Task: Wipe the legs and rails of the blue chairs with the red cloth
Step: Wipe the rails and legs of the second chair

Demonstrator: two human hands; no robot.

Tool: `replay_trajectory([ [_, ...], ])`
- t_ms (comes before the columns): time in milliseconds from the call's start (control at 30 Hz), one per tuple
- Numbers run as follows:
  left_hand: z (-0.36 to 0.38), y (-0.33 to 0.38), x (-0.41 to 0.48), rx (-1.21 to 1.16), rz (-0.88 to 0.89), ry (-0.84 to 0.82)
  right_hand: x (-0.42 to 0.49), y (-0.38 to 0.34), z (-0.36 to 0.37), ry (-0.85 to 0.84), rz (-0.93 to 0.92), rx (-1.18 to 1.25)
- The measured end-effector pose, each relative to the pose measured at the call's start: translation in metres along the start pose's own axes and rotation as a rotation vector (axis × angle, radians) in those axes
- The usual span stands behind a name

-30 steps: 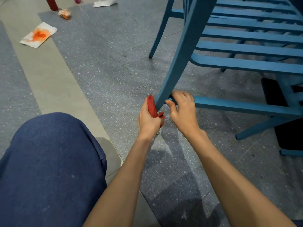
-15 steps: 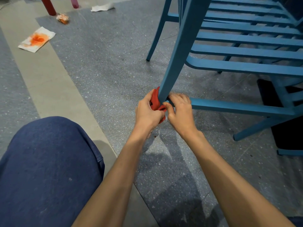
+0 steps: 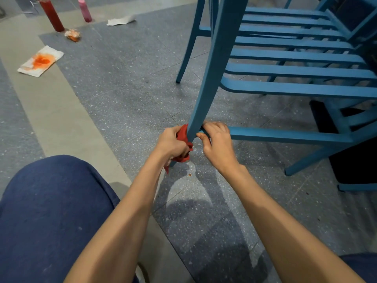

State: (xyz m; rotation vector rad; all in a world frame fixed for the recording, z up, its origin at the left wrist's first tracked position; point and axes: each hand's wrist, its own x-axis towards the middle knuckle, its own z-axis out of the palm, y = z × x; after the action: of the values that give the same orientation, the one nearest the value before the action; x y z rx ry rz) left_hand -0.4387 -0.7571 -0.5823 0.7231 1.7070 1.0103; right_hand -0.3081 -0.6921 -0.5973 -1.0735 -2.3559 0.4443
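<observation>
1. Head view, centre of frame: the left hand (image 3: 170, 142) presses the bunched red cloth (image 3: 182, 137) against the lower part of the front leg (image 3: 212, 78) of the blue chair (image 3: 295, 56); its fingers are curled tight round the cloth, and a loose tail of cloth hangs below the wrist.
2. The right hand (image 3: 219, 145) grips the side rail (image 3: 285, 135) at its joint with the leg; fingers hooked over the top, thumb beneath; it holds no cloth.
3. Step in hand, as judged: wiping the leg near the joint; wrap the cloth round the leg so that every face is covered; stroke along its length to the foot; brace the chair with the right hand against sliding.
4. Gather in the hanging tail; it could drag on the floor (image 3: 122, 111) and pick up grit.
5. A small red speck (image 3: 189, 175) lies on the floor just below the hands; avoid smearing it onto the foot.
6. Obstructions: the right hand covers the rail end and must shift before that part is wiped; a black object (image 3: 357, 156) at the right edge sits among the far legs and may limit reach.
7. Upper left of frame, well apart: red bottle (image 3: 52, 15); pink bottle (image 3: 85, 11); stained napkin (image 3: 40, 61); crumpled paper (image 3: 72, 35); white paper (image 3: 121, 20); none blocks the stroke.
8. Lower left: the person's knee (image 3: 51, 211), clear of the leg.
</observation>
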Motion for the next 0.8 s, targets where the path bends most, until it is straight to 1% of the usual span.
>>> replay_trajectory([
  [67, 0.002, 0.019, -0.005, -0.082, 0.007, 0.025, 0.0, -0.001, 0.0, -0.001, 0.0, -0.007],
  [133, 0.008, 0.031, -0.013, -0.165, 0.073, 0.074, 0.0, -0.001, -0.001, -0.003, -0.014, -0.02],
  [233, 0.02, 0.034, -0.027, -0.152, 0.313, 0.187, 0.001, 0.0, -0.001, -0.017, -0.021, -0.024],
  [300, 0.033, 0.023, -0.035, -0.153, 0.463, 0.254, 0.0, -0.001, -0.001, -0.019, -0.015, -0.019],
  [367, 0.044, 0.01, -0.039, -0.131, 0.523, 0.324, -0.001, -0.002, -0.002, -0.008, -0.016, -0.004],
  [467, 0.045, -0.014, -0.028, -0.081, 0.518, 0.325, 0.0, -0.002, -0.002, -0.001, -0.037, 0.01],
  [600, 0.03, -0.034, -0.01, 0.081, 0.372, 0.247, 0.0, 0.0, -0.002, -0.018, -0.03, 0.012],
  [633, 0.028, -0.034, -0.009, 0.086, 0.348, 0.232, 0.0, 0.0, -0.003, -0.017, -0.03, 0.013],
  [700, 0.025, -0.025, -0.011, 0.035, 0.36, 0.218, 0.0, -0.001, -0.004, -0.006, -0.034, 0.019],
  [800, 0.031, -0.008, -0.021, -0.034, 0.465, 0.275, 0.001, -0.002, -0.006, -0.007, -0.039, 0.025],
])
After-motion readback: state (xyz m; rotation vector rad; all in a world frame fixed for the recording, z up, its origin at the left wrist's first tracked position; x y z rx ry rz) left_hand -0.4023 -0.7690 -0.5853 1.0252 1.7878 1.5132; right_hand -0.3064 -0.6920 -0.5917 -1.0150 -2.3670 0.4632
